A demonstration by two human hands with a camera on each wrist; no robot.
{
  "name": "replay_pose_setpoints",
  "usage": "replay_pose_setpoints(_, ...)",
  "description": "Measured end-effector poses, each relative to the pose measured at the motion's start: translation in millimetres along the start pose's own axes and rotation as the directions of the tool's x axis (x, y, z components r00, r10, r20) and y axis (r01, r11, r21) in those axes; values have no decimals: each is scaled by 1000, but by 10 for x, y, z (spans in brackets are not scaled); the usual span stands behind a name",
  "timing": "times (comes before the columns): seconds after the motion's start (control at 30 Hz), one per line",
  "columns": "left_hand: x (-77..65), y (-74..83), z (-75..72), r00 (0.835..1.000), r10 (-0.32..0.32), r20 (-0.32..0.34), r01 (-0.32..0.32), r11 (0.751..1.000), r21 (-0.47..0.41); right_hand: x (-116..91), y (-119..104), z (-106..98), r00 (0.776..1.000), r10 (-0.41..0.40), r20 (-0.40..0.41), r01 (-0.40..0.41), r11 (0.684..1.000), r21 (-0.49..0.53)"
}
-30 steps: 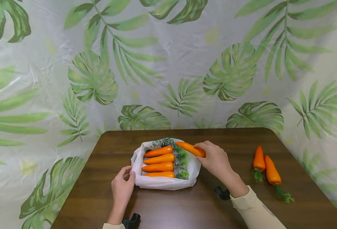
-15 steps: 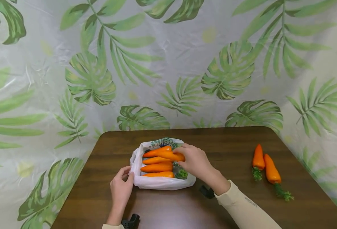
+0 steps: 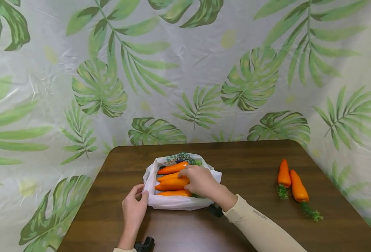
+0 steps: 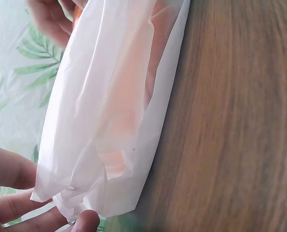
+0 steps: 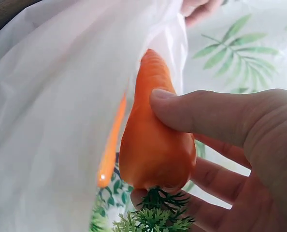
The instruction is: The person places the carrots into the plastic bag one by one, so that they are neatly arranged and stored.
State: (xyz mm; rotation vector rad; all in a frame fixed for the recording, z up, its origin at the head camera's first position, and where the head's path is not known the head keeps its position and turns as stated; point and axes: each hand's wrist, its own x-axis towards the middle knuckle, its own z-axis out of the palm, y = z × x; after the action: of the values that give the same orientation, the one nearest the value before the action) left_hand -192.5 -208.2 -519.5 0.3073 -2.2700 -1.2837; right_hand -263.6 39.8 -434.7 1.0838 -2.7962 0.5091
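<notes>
A white plastic bag (image 3: 179,203) stands wide-mouthed on the table, with several orange carrots (image 3: 172,168) lying side by side in it. My right hand (image 3: 201,179) reaches over its right side and grips a carrot (image 5: 153,145) between thumb and fingers. That carrot's green leafy top (image 5: 155,217) hangs below the fingers in the right wrist view. At the bag's left end, my left hand (image 3: 134,207) pinches the bag's edge, thumb in front and fingers behind. The right hand covers part of the carrots and their leaves.
Two more carrots (image 3: 284,175) with green tops lie on the right side of the brown wooden table (image 3: 245,157). A leaf-patterned sheet (image 3: 201,70) hangs behind the table's far edge.
My right hand has brought its carrot left and down from above the bag's right rim, in among the other carrots. My left hand has stayed at the bag's left end.
</notes>
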Motion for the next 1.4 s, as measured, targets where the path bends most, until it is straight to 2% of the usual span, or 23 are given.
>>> replay_pose_setpoints(0.4, -14, 34, -7, 1000, 1, 1, -1, 1000, 0, 157, -56, 167, 997, -43, 66, 43, 999, 8)
replay_pose_setpoints(0.63, -12, 42, 6, 1000, -5, 6, 5, 1000, -3, 189, -80, 216, 994, -85, 62, 85, 996, -8)
replay_pose_setpoints(0.93, -16, 23, 4, 1000, 16, -20, -16, 1000, 2, 221, -131, 249, 992, -91, 88, 95, 995, -34)
replay_pose_setpoints(1.03, -20, 24, 3, 1000, 17, -17, -17, 1000, 5, 210, -131, 205, 992, -85, 93, 88, 996, -30)
replay_pose_setpoints(1.23, -18, 37, 0, 1000, 23, -14, -23, 1000, 0, 172, -114, 3, 995, -9, 103, 11, 1000, -19)
replay_pose_setpoints(1.4, -23, 31, 4, 1000, 22, -20, -22, 1000, -1, 75, -72, -232, 999, 31, 45, -30, 999, -15)
